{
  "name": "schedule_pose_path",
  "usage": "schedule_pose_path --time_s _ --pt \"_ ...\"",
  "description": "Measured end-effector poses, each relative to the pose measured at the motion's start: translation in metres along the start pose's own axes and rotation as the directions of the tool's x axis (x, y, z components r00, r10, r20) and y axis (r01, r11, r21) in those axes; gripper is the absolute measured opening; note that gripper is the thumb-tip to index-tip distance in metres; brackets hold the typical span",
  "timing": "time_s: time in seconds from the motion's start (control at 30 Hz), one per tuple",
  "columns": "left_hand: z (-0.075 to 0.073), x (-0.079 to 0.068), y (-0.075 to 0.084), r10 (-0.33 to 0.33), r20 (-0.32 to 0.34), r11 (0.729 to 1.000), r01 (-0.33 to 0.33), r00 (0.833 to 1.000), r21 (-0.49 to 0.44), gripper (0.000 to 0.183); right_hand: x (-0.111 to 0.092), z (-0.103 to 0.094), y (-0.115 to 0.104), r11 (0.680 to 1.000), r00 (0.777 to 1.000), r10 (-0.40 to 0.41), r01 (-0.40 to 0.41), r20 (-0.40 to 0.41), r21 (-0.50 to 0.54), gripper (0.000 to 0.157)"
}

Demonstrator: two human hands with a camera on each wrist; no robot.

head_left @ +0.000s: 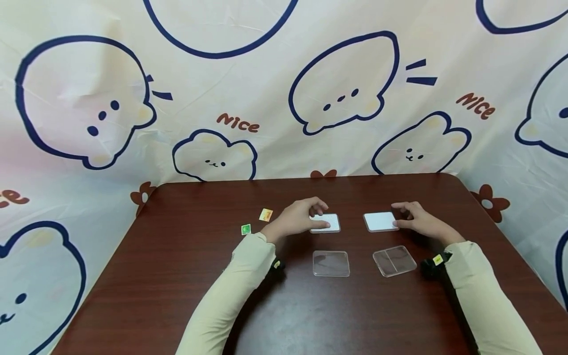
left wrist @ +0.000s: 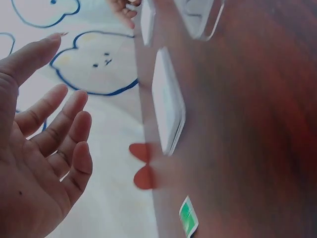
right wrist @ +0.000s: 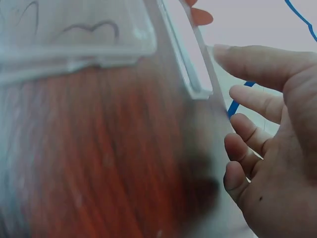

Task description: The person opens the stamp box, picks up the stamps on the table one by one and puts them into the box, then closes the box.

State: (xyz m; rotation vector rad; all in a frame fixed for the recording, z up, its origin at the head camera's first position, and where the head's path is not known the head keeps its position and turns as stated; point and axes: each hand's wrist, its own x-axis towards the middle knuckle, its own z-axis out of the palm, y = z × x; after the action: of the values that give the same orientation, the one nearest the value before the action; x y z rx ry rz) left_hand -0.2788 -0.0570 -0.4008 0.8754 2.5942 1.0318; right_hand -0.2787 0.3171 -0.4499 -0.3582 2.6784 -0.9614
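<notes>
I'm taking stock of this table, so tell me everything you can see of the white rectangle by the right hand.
The white rectangle has a plain, bright top with no print showing, rounded corners and a thin, clear-looking rim that could be plastic. It lies flat on the brown table, toward the far edge. The right hand is at its right end, thumb tip close to the edge; whether they touch is unclear.

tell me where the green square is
In the head view, the green square lies left on the table, just below and left of the orange square.
</notes>
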Motion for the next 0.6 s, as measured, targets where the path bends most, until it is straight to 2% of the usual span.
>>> schedule_pose_path --time_s 0.17,0.33,0.6 --pt "-0.016 -0.011 -0.008 -0.015 -0.038 0.998 0.012 0.999 -0.066 0.041 0.007 0.000 -0.009 1.000 1.000 -0.003 0.003 -0.026 0.011 0.063" --pt "-0.027 -0.022 -0.017 -0.007 -0.086 0.992 -0.004 0.996 -0.125 0.039 0.014 0.001 -0.026 0.999 0.999 0.012 -0.010 -0.045 0.046 0.065" --pt "-0.039 -0.040 -0.034 -0.041 -0.144 0.985 0.016 0.989 -0.175 0.036 0.025 0.009 -0.055 0.991 0.997 -0.056 0.063 -0.061 0.120 0.058"
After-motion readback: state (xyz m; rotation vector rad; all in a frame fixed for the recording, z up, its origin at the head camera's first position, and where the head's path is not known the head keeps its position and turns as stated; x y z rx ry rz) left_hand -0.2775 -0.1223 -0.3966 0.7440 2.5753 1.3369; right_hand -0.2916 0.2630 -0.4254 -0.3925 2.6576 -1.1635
